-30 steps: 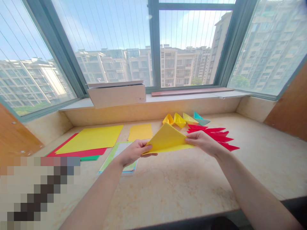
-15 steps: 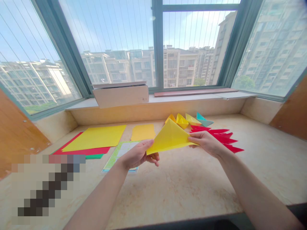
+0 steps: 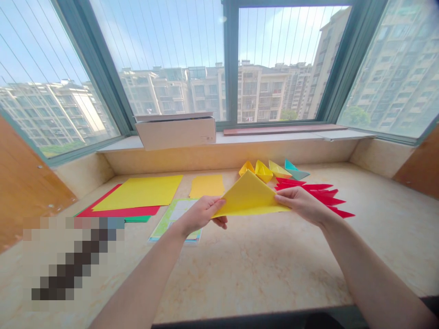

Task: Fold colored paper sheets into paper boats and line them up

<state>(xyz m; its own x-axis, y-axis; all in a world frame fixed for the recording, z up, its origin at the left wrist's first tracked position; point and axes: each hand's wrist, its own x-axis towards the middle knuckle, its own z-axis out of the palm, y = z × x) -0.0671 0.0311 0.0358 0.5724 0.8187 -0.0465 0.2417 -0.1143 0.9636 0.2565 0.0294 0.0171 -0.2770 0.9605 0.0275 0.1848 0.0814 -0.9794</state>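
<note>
A sheet of yellow paper folded into a triangle with a strip along its base, a folded paper hat [image 3: 250,196], is held up above the counter, point upward. My left hand [image 3: 206,211] pinches its left corner between thumb and fingers. At the opposite corner my right hand [image 3: 297,201] grips it the same way. Just behind the hat stand several folded paper boats, among them a yellow boat [image 3: 264,171] and a blue boat [image 3: 295,170]. Red folded paper pieces [image 3: 325,195] lie fanned out beyond my right hand.
Yellow sheets [image 3: 140,192] lie over red and green paper on the left. Near them are a smaller orange-yellow sheet [image 3: 206,186] and a green-and-white packet [image 3: 171,219]. A white box [image 3: 175,132] sits on the window ledge. A blurred patch [image 3: 68,265] covers the lower left.
The yellow paper's left end has risen slightly, so its base looks more level. Both hands keep their hold on the corners. The whole view has shifted a little.
</note>
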